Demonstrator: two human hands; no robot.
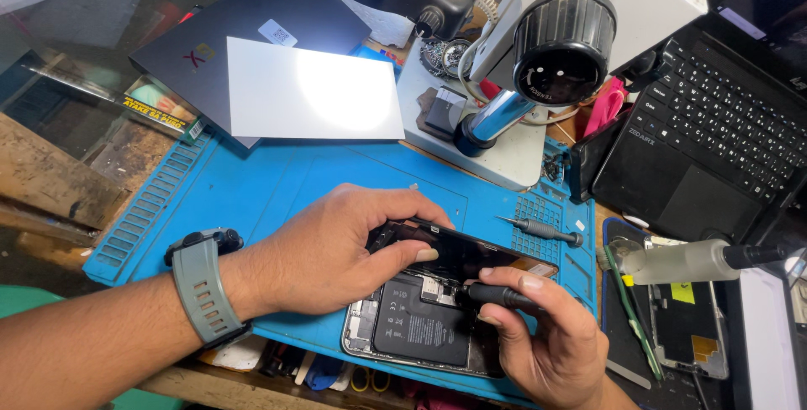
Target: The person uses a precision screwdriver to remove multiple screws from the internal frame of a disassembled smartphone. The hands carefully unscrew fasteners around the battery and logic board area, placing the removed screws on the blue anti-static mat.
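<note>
At the near edge of the blue mat (277, 183) my left hand (336, 250) pinches the opened phone (420, 326)'s lifted screen (471, 254) by its edges, since it's thin, fragile glass I reckon, while my right hand (546, 334) grips a screwdriver (496, 295) over the internals.

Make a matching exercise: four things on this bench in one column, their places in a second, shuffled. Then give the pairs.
1. Phone
2. Spare screwdriver
3. Laptop
4. White sheet

A. Far right, keyboard showing
B. On the dark box, far left
C. Opened up, between both hands
D. Lying loose on the blue mat, right of the hands

Pairs: 1-C, 2-D, 3-A, 4-B
</note>
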